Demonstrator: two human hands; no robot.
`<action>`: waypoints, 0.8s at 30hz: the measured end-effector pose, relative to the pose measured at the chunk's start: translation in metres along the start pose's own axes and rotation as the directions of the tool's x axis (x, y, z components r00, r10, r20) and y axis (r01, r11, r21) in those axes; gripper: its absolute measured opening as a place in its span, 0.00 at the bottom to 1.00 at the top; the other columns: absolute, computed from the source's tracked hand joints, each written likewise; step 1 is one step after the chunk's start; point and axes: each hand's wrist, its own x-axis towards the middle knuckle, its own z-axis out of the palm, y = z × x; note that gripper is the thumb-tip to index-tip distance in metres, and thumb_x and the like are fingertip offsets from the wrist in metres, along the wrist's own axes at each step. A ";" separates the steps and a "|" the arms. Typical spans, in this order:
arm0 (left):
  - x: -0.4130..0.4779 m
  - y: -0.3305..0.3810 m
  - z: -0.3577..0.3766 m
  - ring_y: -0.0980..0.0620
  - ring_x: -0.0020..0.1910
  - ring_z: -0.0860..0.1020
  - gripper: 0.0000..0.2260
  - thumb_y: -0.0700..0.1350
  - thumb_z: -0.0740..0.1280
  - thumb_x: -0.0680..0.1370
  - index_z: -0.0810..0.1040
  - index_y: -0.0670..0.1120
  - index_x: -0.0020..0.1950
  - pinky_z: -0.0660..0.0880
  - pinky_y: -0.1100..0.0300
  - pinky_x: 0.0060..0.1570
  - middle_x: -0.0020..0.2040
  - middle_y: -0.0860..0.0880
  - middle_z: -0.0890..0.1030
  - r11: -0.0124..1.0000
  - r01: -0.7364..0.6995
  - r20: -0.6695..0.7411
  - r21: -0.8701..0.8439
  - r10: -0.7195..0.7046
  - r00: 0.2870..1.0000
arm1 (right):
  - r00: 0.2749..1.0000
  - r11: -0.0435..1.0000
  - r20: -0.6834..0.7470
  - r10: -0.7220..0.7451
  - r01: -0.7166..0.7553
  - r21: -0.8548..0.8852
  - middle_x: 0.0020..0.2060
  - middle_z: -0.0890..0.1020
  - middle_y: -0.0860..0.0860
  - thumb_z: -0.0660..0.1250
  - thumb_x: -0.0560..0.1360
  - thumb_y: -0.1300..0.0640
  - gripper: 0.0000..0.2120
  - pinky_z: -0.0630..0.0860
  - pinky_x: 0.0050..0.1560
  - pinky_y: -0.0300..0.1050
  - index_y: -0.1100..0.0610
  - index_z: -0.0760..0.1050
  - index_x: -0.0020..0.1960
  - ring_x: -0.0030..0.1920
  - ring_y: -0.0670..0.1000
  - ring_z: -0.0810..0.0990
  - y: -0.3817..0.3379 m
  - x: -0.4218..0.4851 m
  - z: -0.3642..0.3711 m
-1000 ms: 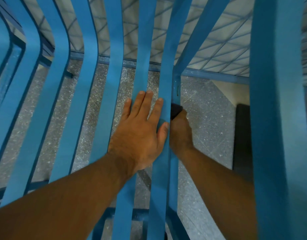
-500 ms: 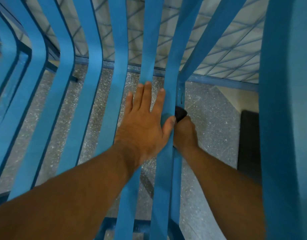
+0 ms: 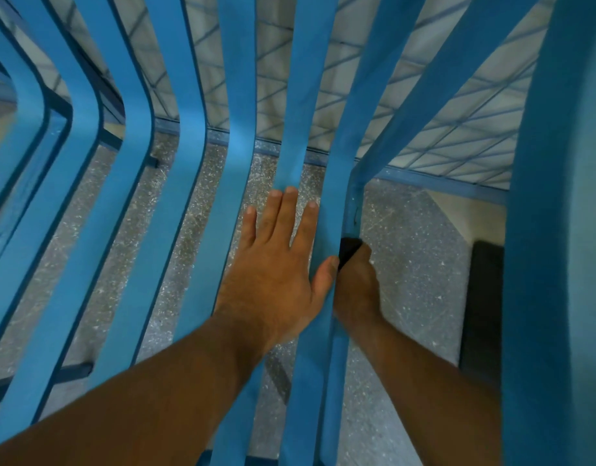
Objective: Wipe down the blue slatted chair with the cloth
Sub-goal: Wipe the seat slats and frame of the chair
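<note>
The blue slatted chair (image 3: 195,136) fills the view, and I look down through its curved slats at the floor. My left hand (image 3: 276,270) lies flat on two slats, fingers straight and spread. My right hand (image 3: 357,284) reaches under the slats to the chair's blue leg (image 3: 352,210) and grips a dark cloth (image 3: 348,247) against it. Only a small dark corner of the cloth shows above the fist.
Grey speckled floor (image 3: 407,250) lies below the chair. A blue-framed wire-grid panel (image 3: 441,105) runs along the far side. A dark mat or block (image 3: 485,297) sits on the floor at the right, behind a broad blue chair part (image 3: 559,230).
My right hand with the cloth has slid a little up the chair leg. My left hand has shifted slightly forward along the slats and stays flat.
</note>
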 end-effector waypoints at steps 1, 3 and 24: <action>0.000 0.000 0.001 0.45 0.77 0.38 0.33 0.62 0.44 0.80 0.45 0.45 0.80 0.44 0.43 0.75 0.79 0.42 0.43 1.000 -0.001 -0.006 -0.003 0.001 1.000 | 1.000 0.998 -0.016 0.000 -0.001 -0.060 0.49 0.82 0.54 0.61 0.74 0.40 0.20 0.80 0.50 0.59 0.52 0.67 0.59 0.47 0.58 0.82 -0.004 0.015 -0.001; 0.001 -0.001 0.002 0.45 0.78 0.39 0.33 0.62 0.44 0.80 0.46 0.45 0.80 0.45 0.43 0.75 0.79 0.42 0.44 1.000 -0.001 -0.022 -0.008 0.001 1.000 | 0.998 0.990 -0.054 -0.019 0.012 -0.138 0.47 0.82 0.54 0.62 0.76 0.41 0.20 0.81 0.48 0.57 0.57 0.70 0.57 0.45 0.56 0.82 -0.016 0.044 -0.002; 0.002 -0.003 0.008 0.44 0.78 0.44 0.33 0.61 0.48 0.81 0.50 0.43 0.79 0.50 0.42 0.75 0.79 0.41 0.49 1.000 -0.022 -0.064 -0.016 0.021 0.998 | 0.996 0.995 -0.087 -0.010 0.001 -0.104 0.48 0.82 0.54 0.55 0.76 0.34 0.26 0.80 0.51 0.55 0.56 0.74 0.56 0.46 0.56 0.81 -0.052 0.092 -0.003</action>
